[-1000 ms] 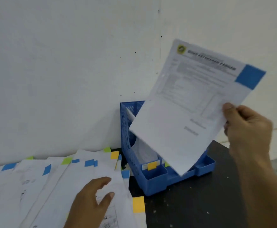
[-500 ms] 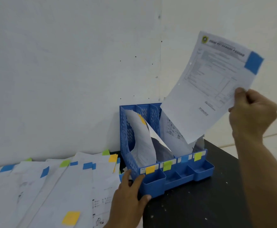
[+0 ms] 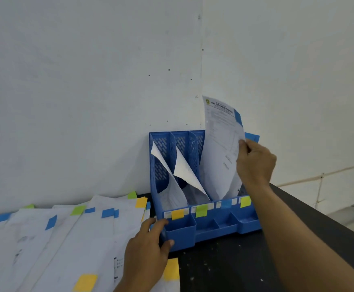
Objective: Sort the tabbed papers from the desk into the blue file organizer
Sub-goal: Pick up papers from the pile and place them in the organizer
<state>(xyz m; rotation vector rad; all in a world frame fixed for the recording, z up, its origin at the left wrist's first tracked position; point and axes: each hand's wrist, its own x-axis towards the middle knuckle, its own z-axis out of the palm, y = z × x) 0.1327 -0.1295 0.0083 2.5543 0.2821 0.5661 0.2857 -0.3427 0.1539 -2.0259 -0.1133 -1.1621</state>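
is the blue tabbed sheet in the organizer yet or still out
Partly in: the sheet, pinched by the right hand, has its bottom edge inside the blue organizer's third slot.

Papers (image 3: 52, 239) on desk (image 3: 245, 270), left of organizer (image 3: 214, 232).

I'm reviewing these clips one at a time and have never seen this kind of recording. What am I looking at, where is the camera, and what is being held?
There is no machine here: a person works with bare hands, filmed by a wide-angle camera on their head, looking forward and down.

The right hand pinches a white printed sheet with a blue tab, its lower end already inside the third slot of the blue plastic file organizer, the slot labelled blue at the front.

The left hand has its fingers against the organizer's front left corner, apparently steadying it.

On the black desk, to the left, lie spread white papers with blue, green and yellow tabs. Curled sheets stand in the first two slots.
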